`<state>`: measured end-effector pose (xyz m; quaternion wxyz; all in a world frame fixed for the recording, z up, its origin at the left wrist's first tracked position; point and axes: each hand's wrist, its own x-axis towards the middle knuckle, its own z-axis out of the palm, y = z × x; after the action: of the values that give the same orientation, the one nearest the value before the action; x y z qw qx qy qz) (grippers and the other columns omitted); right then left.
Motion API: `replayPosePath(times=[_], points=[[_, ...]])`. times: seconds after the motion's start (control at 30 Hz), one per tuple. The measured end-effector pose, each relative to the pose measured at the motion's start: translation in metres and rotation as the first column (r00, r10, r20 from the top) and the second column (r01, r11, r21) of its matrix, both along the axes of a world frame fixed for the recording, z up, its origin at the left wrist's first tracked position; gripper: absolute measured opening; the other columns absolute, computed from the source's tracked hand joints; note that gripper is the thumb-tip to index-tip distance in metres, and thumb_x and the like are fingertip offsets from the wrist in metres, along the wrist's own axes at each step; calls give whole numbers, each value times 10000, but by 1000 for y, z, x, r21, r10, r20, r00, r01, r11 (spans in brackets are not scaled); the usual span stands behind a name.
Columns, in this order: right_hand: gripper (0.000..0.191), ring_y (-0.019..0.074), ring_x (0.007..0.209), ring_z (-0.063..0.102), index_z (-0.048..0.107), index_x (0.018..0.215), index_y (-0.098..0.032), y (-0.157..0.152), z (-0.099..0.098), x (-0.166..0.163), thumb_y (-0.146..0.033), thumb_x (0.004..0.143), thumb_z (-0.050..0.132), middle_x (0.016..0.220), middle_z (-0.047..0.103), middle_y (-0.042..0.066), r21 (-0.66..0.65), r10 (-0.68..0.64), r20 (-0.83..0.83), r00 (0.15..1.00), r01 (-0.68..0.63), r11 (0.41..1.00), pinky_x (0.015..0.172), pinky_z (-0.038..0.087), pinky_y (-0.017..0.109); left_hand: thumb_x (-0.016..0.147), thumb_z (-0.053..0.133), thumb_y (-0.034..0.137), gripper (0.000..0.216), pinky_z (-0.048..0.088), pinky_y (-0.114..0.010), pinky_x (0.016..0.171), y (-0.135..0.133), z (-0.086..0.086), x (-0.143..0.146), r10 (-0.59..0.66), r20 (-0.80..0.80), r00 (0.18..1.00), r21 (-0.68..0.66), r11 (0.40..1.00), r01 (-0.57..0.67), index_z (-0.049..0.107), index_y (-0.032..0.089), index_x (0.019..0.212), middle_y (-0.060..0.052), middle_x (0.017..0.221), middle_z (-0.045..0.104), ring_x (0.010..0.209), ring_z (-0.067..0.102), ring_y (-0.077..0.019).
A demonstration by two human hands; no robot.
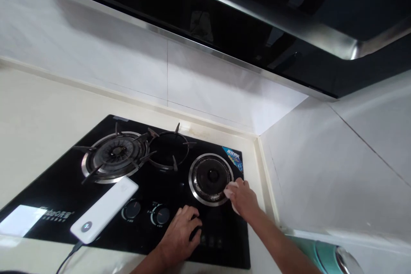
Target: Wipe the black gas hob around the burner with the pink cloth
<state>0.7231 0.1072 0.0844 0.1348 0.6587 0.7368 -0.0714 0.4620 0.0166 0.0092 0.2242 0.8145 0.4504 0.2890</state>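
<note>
A black glass gas hob [69, 184] is set into a pale counter. My right hand [242, 199] is closed on a small white cloth [230, 189] and presses it against the edge of the right burner [210, 178], whose pan support is off. My left hand [181, 235] rests on the hob's front with fingers curled, just right of the two control knobs [160, 215]. The left burner [114, 156] keeps its pan support. A loose black pan support [168, 150] lies between the burners.
A white power bank [104, 209] with a cable lies on the hob's front left. A black range hood [224, 13] hangs overhead. White tiled walls meet in the corner at right. A teal object [321, 254] sits at the lower right.
</note>
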Motion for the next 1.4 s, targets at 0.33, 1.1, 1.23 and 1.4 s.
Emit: replayPosePath(times=[0.33,1.1,1.23,1.4], points=[[252,269,1212,514,778,1135,-367,104,11,-1,-279,996,587,1322,580,60,64,38,-23,999,-36,997,862,470,322,856,606,107,248,532,-614,1047,-4,-2,2,6,-37,999,-50,999,-8,680,256,1041,-66,1157,682,1084,675,-286],[197,308,1180,532,756,1158,-294,151,10,-31,-319,1022,617,1297,634,96,91,415,96,905,-423,902,882,462,384,802,649,105,261,533,-516,987,-6,9,3,13,-33,999,0,1000,-13,642,257,1013,-64,1120,684,988,658,-251],[212,320,1212,514,730,1182,-231,165,6,-64,-280,1029,593,1332,634,122,122,547,125,828,-560,819,926,462,430,774,662,102,316,547,-532,1002,-5,7,2,16,-46,999,27,1000,-15,645,268,1042,-69,1146,689,1027,670,-267],[173,312,1238,498,761,1109,-258,168,4,-86,-327,1012,635,1356,619,86,160,578,60,814,-579,799,969,457,432,808,643,106,351,544,-611,1058,-9,-13,0,22,-65,998,62,998,-18,641,287,1109,-72,1188,687,1106,684,-291]])
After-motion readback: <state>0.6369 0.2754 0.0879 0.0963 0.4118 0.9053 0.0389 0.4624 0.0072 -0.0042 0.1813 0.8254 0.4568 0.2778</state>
